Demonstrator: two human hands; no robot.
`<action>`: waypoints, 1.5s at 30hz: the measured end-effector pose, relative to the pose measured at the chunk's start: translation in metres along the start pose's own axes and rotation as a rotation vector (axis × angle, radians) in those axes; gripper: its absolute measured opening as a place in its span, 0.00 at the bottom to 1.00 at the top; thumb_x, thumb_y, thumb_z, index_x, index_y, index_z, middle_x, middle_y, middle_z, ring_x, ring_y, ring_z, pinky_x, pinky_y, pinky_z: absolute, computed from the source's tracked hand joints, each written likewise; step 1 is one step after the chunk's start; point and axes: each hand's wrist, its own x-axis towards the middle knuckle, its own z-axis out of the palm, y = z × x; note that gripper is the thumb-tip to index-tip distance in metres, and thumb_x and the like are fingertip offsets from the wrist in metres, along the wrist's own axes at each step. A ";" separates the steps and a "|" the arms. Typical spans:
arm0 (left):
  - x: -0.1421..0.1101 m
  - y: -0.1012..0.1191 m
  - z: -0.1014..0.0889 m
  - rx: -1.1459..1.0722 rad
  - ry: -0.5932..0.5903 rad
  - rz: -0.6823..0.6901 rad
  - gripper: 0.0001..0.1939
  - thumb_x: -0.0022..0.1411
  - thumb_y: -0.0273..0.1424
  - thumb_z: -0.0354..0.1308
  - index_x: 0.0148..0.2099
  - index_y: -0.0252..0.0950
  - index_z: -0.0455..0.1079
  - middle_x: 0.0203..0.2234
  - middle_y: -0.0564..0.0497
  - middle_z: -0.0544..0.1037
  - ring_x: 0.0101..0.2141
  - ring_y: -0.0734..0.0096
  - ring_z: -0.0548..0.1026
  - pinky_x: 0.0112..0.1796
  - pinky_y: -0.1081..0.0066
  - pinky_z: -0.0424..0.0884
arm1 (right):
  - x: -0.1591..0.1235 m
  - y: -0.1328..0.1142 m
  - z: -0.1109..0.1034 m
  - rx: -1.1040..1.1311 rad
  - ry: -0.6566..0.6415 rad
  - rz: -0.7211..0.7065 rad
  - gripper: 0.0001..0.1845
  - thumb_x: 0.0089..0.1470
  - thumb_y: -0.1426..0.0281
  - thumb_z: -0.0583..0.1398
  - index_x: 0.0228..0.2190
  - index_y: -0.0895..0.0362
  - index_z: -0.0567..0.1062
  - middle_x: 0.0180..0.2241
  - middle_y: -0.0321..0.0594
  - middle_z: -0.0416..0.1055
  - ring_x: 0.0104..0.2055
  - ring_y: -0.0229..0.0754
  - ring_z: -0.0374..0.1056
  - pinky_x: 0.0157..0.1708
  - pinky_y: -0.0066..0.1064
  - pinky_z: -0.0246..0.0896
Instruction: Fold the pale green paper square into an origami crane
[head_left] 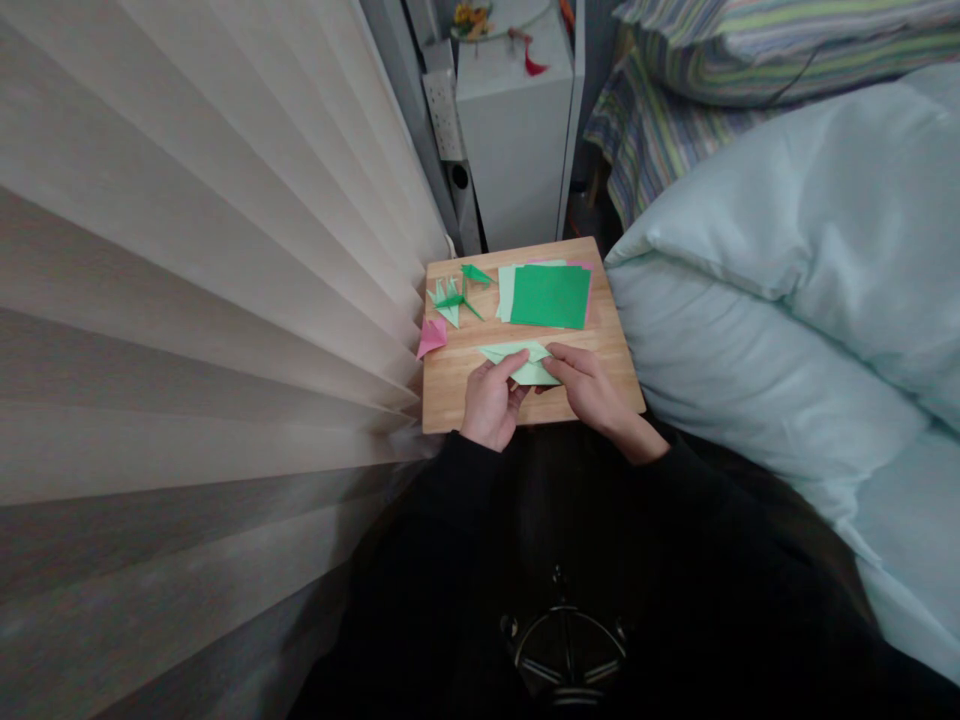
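Note:
A small wooden board (450, 390) lies in front of me. On its near half is a partly folded pale green paper (517, 353). My left hand (491, 402) pinches the paper's left part with fingers curled. My right hand (589, 385) presses and pinches its right part. Both wear black sleeves. Behind the paper lies a stack of square sheets, dark green sheet (551, 296) on top with pale green and pink beneath. Folded green paper cranes (455, 295) sit at the board's far left, and a pink folded piece (432, 337) hangs over the left edge.
A pleated beige curtain (187, 300) fills the left side right up to the board. A pale blue duvet (787, 300) lies to the right, a striped pillow (750, 50) behind it. A grey cabinet (517, 140) and a power strip (444, 112) stand beyond the board.

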 end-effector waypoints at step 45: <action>0.016 0.003 -0.023 0.360 -0.083 0.325 0.16 0.53 0.42 0.73 0.34 0.34 0.79 0.27 0.50 0.81 0.30 0.70 0.76 0.34 0.71 0.72 | 0.003 -0.009 -0.009 0.153 0.040 0.057 0.16 0.45 0.59 0.69 0.23 0.56 0.72 0.22 0.32 0.66 0.26 0.35 0.57 0.29 0.31 0.52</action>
